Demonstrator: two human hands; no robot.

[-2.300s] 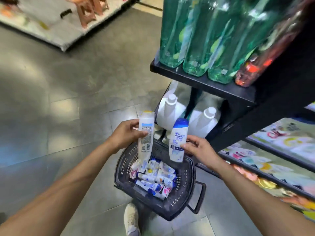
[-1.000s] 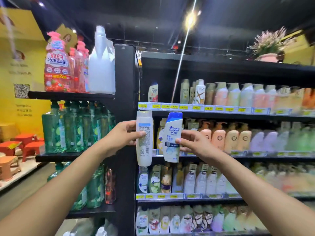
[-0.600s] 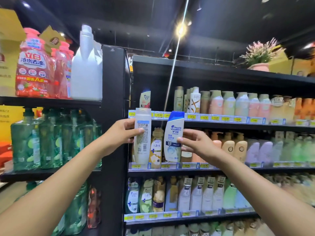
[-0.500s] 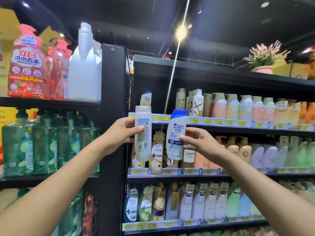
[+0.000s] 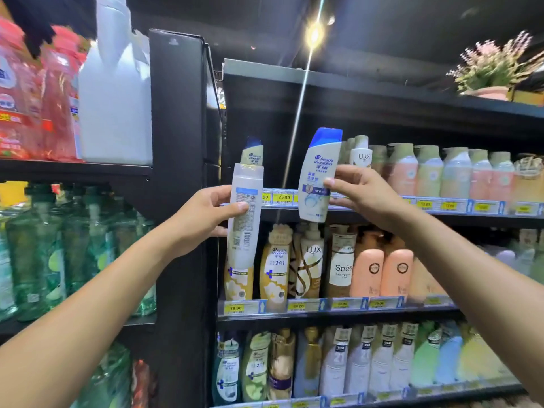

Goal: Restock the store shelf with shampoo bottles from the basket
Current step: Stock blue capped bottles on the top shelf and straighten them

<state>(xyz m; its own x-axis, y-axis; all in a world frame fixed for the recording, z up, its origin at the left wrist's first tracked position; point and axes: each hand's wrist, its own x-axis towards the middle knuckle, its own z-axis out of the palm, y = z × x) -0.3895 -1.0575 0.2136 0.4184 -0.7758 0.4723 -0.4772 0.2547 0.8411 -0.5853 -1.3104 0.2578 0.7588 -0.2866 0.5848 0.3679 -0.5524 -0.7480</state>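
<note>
Along the shelf [image 5: 368, 214], price tags [image 5: 283, 197] mostly blur; one reads 25.90. Left hand [image 5: 203, 214] grips a back-facing bottle [image 5: 245, 225]; right hand [image 5: 362, 192] pinches a Head & Shoulders bottle [image 5: 316, 175].

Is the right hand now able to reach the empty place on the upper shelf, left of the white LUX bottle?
Probably yes: the right hand holds the blue-capped bottle just before that gap, and nothing visible stands in it.
</note>
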